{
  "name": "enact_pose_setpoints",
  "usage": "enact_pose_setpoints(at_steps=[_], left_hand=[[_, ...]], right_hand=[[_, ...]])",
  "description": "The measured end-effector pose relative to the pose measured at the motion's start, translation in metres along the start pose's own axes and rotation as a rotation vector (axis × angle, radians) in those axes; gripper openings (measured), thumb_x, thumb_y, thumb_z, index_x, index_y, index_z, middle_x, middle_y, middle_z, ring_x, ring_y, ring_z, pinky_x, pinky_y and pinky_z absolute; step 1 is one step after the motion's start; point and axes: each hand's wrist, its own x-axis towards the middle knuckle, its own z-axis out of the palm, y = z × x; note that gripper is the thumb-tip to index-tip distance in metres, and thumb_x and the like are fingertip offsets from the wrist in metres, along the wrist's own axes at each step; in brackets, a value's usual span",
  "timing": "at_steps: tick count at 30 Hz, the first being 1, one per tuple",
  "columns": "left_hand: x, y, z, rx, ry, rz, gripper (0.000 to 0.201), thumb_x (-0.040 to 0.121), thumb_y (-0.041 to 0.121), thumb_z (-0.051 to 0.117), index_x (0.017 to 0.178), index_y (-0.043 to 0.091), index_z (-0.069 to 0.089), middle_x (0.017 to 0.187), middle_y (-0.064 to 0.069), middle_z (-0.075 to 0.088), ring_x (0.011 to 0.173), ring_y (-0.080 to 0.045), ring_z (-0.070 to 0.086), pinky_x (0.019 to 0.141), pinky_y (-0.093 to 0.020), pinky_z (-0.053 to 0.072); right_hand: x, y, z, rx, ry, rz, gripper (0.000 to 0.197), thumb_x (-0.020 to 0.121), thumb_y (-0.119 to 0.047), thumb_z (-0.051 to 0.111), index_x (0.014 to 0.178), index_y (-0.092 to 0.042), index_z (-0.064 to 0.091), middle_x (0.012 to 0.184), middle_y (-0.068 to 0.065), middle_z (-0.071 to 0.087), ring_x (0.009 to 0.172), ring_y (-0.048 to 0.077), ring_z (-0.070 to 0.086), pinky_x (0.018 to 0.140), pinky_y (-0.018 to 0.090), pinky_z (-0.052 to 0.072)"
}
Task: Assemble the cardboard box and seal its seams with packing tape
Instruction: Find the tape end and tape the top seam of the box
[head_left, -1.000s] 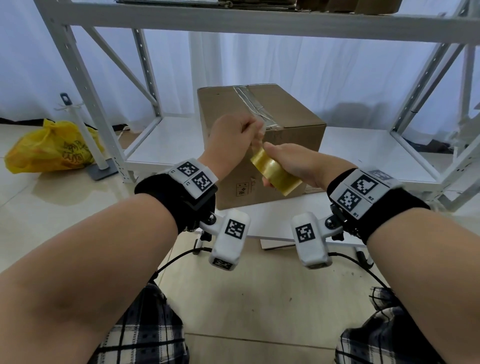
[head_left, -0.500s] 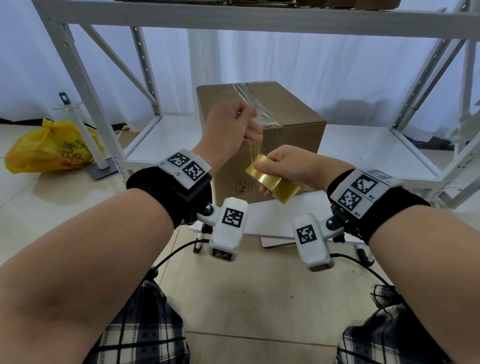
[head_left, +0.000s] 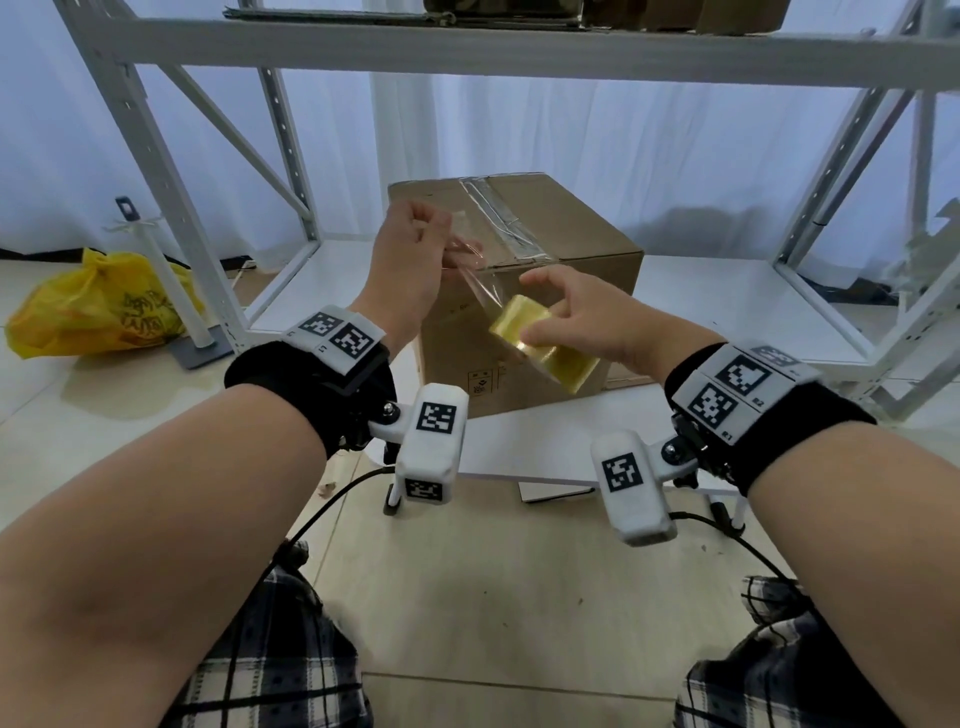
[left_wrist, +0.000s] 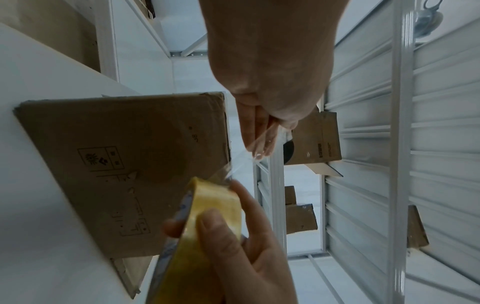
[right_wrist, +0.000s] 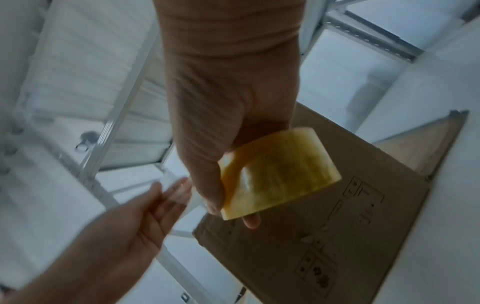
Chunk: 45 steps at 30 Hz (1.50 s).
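Note:
A closed cardboard box (head_left: 561, 291) stands on the low white shelf (head_left: 701, 306), with a strip of clear tape (head_left: 498, 218) along its top seam. My right hand (head_left: 566, 322) grips a yellowish roll of packing tape (head_left: 540, 343) in front of the box. My left hand (head_left: 415, 260) pinches the free end of the tape, and a short clear length (head_left: 480, 283) stretches between the hands. The left wrist view has the roll (left_wrist: 207, 226) held by the right hand and the pulled tape (left_wrist: 239, 164) beside the box face (left_wrist: 124, 164). In the right wrist view the roll (right_wrist: 278, 181) hangs over the box (right_wrist: 337, 236).
White metal shelving (head_left: 171, 171) frames the box on both sides and overhead. A yellow plastic bag (head_left: 98, 306) and a white stand (head_left: 161, 280) sit on the floor at left. More cardboard boxes (left_wrist: 317, 139) lie on other shelves. Tiled floor (head_left: 493, 597) lies in front of me.
My left hand has risen and pulled the tape end away from the roll. My right hand has shifted right with the roll, so a clear length now spans between them.

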Motion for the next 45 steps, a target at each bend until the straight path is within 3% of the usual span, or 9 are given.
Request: enact_pose_setpoints(at_steps=[4,14,19,21,30,33,36,41,45], left_hand=[[-0.003,0.005,0.003,-0.031,-0.002,0.063,0.014,0.101,0.010,0.038,0.089,0.016,0.039,0.082,-0.019,0.068,0.063,-0.022,0.069,0.060,-0.032,0.057],[0.002,0.001,-0.006,-0.033,0.024,0.046,0.014,0.103,0.016,0.034,0.091,0.019,0.040,0.083,-0.011,0.070,0.071,-0.018,0.070,0.073,-0.031,0.057],[0.000,-0.002,-0.005,0.006,0.043,0.129,0.011,0.103,0.014,0.032,0.094,0.017,0.038,0.085,-0.009,0.070,0.067,-0.007,0.067,0.071,-0.017,0.050],[0.000,-0.004,-0.007,0.044,0.046,0.155,0.008,0.103,0.015,0.033,0.097,0.015,0.038,0.091,-0.011,0.070,0.072,0.000,0.065,0.072,-0.011,0.046],[-0.003,-0.005,-0.011,0.041,-0.006,0.053,0.008,0.102,0.021,0.039,0.095,0.019,0.042,0.097,-0.011,0.068,0.068,-0.019,0.070,0.063,-0.026,0.058],[0.001,-0.009,-0.015,0.045,0.014,0.019,0.006,0.100,0.021,0.045,0.095,0.018,0.047,0.102,-0.010,0.063,0.076,-0.021,0.071,0.071,-0.028,0.059],[0.004,-0.010,-0.020,0.022,0.012,-0.003,0.007,0.095,0.012,0.054,0.089,0.012,0.052,0.091,-0.008,0.061,0.079,-0.017,0.068,0.077,-0.030,0.058],[0.004,-0.011,-0.027,0.027,-0.036,-0.064,0.019,0.085,0.003,0.067,0.089,0.008,0.049,0.086,-0.015,0.063,0.071,-0.017,0.067,0.071,-0.025,0.056],[0.002,-0.010,-0.030,0.087,-0.052,-0.126,0.033,0.082,0.007,0.070,0.106,0.008,0.047,0.084,-0.012,0.064,0.072,-0.017,0.064,0.076,-0.028,0.056]], right_hand=[[-0.001,0.003,0.008,-0.074,-0.101,0.020,0.064,0.084,-0.039,0.067,0.139,-0.032,0.036,0.124,0.007,0.056,0.105,0.030,0.060,0.094,0.047,0.050],[-0.005,0.008,0.002,0.063,-0.014,0.015,0.029,0.083,-0.034,0.071,0.107,-0.029,0.055,0.107,0.009,0.062,0.090,0.032,0.066,0.085,0.049,0.055],[-0.007,0.008,-0.003,0.189,0.028,-0.003,0.026,0.086,-0.022,0.070,0.106,-0.017,0.054,0.095,0.014,0.067,0.065,0.027,0.071,0.059,0.037,0.057],[-0.006,0.009,-0.006,0.171,0.067,-0.008,0.025,0.086,-0.024,0.070,0.104,-0.017,0.054,0.097,0.015,0.066,0.063,0.029,0.071,0.056,0.035,0.056],[-0.005,0.010,-0.010,0.117,0.089,0.014,0.018,0.092,-0.019,0.063,0.105,-0.011,0.054,0.089,0.015,0.066,0.050,0.013,0.066,0.049,0.027,0.052],[-0.005,0.010,-0.010,0.093,0.098,0.027,0.016,0.093,-0.017,0.062,0.104,-0.010,0.053,0.086,0.012,0.065,0.046,0.009,0.064,0.045,0.023,0.050],[-0.006,0.012,-0.011,0.087,0.101,0.053,0.014,0.093,-0.019,0.060,0.103,-0.012,0.054,0.086,0.011,0.065,0.048,0.014,0.064,0.043,0.023,0.049],[-0.002,0.016,-0.013,-0.116,0.221,0.020,0.020,0.093,-0.038,0.058,0.096,-0.018,0.059,0.083,-0.008,0.058,0.070,0.006,0.053,0.062,0.022,0.042],[0.001,0.015,-0.013,-0.238,0.299,0.016,0.023,0.088,-0.049,0.059,0.086,-0.026,0.056,0.083,-0.010,0.061,0.065,0.011,0.061,0.055,0.019,0.040]])
